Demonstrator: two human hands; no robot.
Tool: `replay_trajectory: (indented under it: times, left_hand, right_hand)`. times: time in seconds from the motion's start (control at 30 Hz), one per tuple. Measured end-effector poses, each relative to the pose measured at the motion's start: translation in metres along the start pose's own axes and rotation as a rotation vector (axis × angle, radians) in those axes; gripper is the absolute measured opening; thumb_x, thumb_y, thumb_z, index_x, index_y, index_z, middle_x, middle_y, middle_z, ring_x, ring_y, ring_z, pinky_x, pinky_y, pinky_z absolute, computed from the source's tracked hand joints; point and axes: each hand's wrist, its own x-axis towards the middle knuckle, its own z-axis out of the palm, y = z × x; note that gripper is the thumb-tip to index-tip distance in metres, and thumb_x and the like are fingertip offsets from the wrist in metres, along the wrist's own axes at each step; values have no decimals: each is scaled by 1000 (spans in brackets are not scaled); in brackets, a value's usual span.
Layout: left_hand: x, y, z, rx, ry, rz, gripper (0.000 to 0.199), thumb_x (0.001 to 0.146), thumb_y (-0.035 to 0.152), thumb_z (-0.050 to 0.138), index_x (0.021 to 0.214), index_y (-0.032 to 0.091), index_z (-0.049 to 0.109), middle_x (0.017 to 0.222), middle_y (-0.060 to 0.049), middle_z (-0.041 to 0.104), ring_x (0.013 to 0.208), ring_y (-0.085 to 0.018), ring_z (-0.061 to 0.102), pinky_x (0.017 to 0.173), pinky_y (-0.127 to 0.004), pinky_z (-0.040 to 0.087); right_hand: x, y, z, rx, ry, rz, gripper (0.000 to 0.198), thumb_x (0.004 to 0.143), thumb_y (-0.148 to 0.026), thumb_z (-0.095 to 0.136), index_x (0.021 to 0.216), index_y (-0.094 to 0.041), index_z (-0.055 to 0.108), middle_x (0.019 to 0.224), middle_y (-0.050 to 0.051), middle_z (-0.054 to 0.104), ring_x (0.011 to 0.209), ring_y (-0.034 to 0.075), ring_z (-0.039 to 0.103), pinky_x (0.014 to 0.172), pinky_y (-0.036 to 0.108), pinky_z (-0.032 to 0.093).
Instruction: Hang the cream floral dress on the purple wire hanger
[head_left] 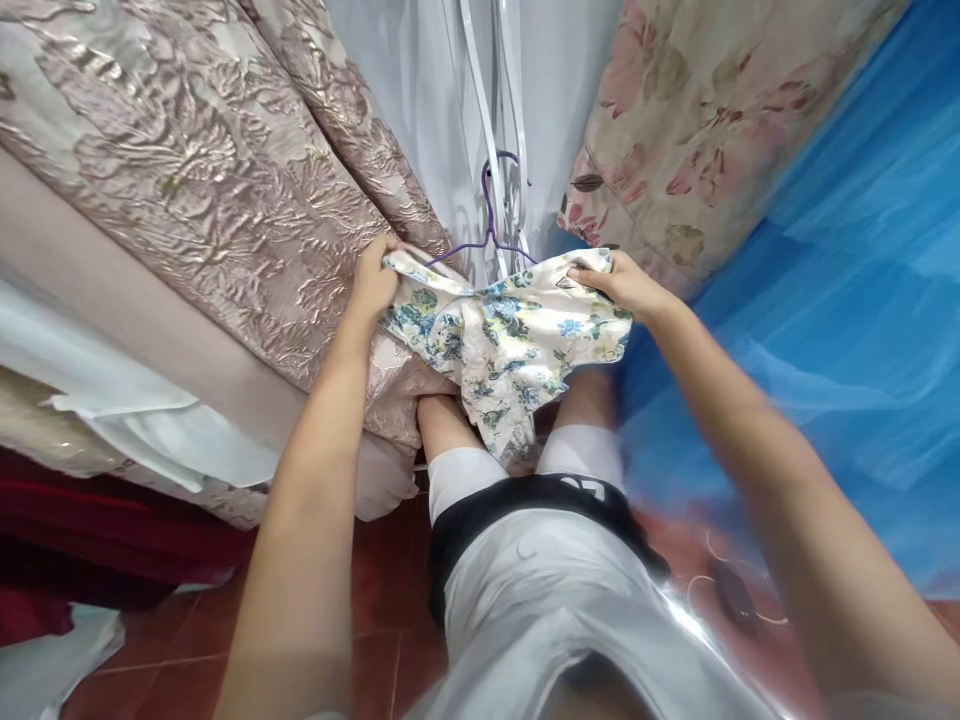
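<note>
A white garment with blue and yellow flowers (517, 335) is stretched out sideways in front of my legs, its lower part hanging down between them. My left hand (377, 280) is closed on its left upper corner. On the opposite side, my right hand (619, 285) pinches the right upper corner, thumb on top of the cloth. A purple wire hanger (490, 210) rises from the garment's upper edge, its lower arms partly behind the cloth. The hanger's hook lies against white straps (484, 90) that hang behind it.
Pink brocade fabric (195, 150) hangs close on the left. Cream floral cloth (697, 130) and blue tulle (847, 330) hang on the right. Dark red cloth (97, 520) lies low at left, above a red tiled floor (375, 640). A dark object with a cord (735, 595) is on the floor at right.
</note>
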Motion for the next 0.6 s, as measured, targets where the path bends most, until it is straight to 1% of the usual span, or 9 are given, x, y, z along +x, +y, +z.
replay_trajectory:
  times: [0.1,0.17,0.23,0.27,0.33,0.4,0.47,0.53,0.6]
  left_hand:
    - [4,27,16,-121,-52,101,31,93,37,68,113,19,54,132,-6,63,113,-15,60,98,-38,48]
    - [-4,36,21,-73,-62,123,38,90,36,72,119,20,52,135,-7,60,113,-16,61,99,-38,49]
    - [-16,37,22,0,-73,123,34,90,36,71,116,21,56,125,-7,64,111,-19,62,98,-36,50]
    - [-22,36,21,27,-86,126,29,92,35,69,114,20,58,119,-7,66,109,-19,63,98,-35,50]
    - [-31,35,18,72,-91,138,20,96,34,60,108,19,62,106,-6,69,103,-19,64,94,-33,50]
    - [-36,37,15,113,-44,154,19,100,32,52,103,18,64,97,-5,68,96,-18,64,91,-30,50]
    - [-36,42,10,140,32,164,19,101,31,50,100,18,64,93,-4,67,92,-18,63,87,-29,49]
    - [-36,45,2,169,88,164,16,100,30,52,97,18,63,90,-3,66,89,-18,63,84,-28,49]
    - [-41,43,-7,226,135,150,13,98,28,54,93,18,62,86,-3,64,86,-18,61,83,-29,50]
  right_hand:
    - [-5,9,-3,6,24,-28,36,77,-40,83,99,-14,70,85,3,69,75,16,62,71,28,52]
    - [-14,15,-3,18,58,-65,42,78,-45,83,104,-17,68,86,2,68,77,15,62,72,28,52]
    - [-29,19,-2,4,126,-113,42,80,-52,80,101,-19,66,83,1,65,75,14,59,71,27,49]
    - [-37,19,-1,-20,156,-131,40,82,-56,77,93,-19,65,77,-1,62,71,13,56,68,25,47]
    - [-53,17,1,-92,176,-143,47,85,-62,71,74,-18,60,63,-4,49,59,10,44,57,23,37]
    - [-62,10,2,-154,171,-159,55,87,-65,66,63,-17,52,57,-5,39,54,9,33,50,23,26]
    - [-59,-1,3,-174,199,-219,56,87,-64,67,62,-17,52,57,-5,37,54,8,30,51,23,23]
    - [-46,-16,5,-160,247,-282,52,89,-60,68,63,-17,53,59,-5,37,56,8,31,52,23,25]
    - [-32,-31,14,-117,240,-290,48,91,-54,68,65,-17,54,60,-5,37,56,8,33,53,23,28]
